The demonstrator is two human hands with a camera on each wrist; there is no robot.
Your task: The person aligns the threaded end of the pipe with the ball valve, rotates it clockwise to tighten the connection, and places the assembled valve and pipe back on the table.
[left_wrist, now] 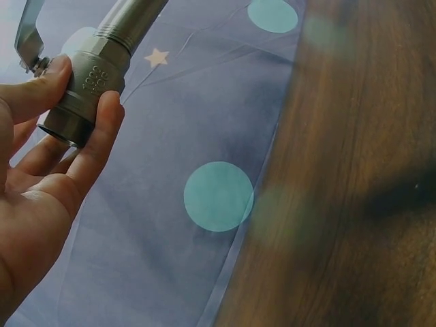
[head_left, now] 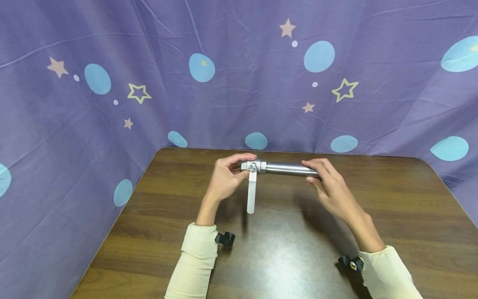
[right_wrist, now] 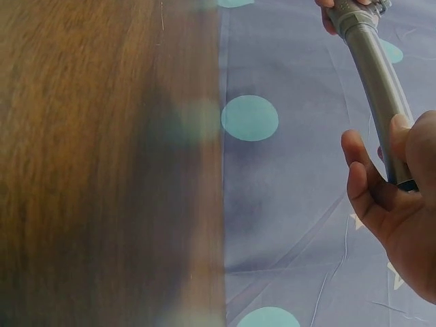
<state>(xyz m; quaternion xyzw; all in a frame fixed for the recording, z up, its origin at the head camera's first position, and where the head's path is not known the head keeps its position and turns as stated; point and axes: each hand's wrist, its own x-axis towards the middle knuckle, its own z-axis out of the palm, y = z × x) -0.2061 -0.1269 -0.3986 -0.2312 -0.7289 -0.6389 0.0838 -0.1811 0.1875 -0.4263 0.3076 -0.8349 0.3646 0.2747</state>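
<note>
A metal ball valve (head_left: 258,167) with a flat lever handle (head_left: 252,195) is joined to a straight steel pipe (head_left: 289,168). My left hand (head_left: 225,178) grips the valve body between thumb and fingers, and the lever points down toward me in the head view. On the other side, my right hand (head_left: 332,189) holds the pipe's far end between thumb and fingers. Valve and pipe lie level, raised over the table. Raised lettering shows on the valve body (left_wrist: 92,82) in the left wrist view, with its open end facing the palm. The pipe's end (right_wrist: 407,184) sits by the right palm.
Below the hands is a brown wooden table (head_left: 149,241) with rounded far corners. A purple curtain (head_left: 231,108) with stars and blue dots hangs behind it and along the left side. Black wrist mounts (head_left: 225,238) sit at both cream sleeves (head_left: 196,259).
</note>
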